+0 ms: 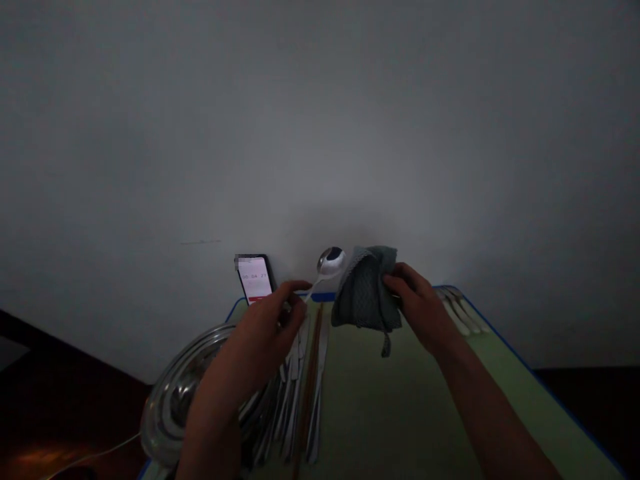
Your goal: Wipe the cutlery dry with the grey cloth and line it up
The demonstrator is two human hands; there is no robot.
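A shiny metal spoon (330,262) points up and away from my left hand (281,317), whose fingers pinch its handle. To the right of the spoon, a grey-green cloth (367,290) with a small hanging loop dangles from my right hand (413,300). Thumb and fingers are closed on the cloth's right edge. The spoon's bowl and the cloth are close but apart. Below my left hand lie several metal knives and other cutlery (293,400), side by side with brown chopsticks (311,373).
A large metal bowl (165,413) stands at the left, partly behind my left forearm. A phone (254,279) showing a timer leans against the grey wall (320,133). Several utensils with pale handles (463,312) lie at the right of the blue-edged green table (380,413).
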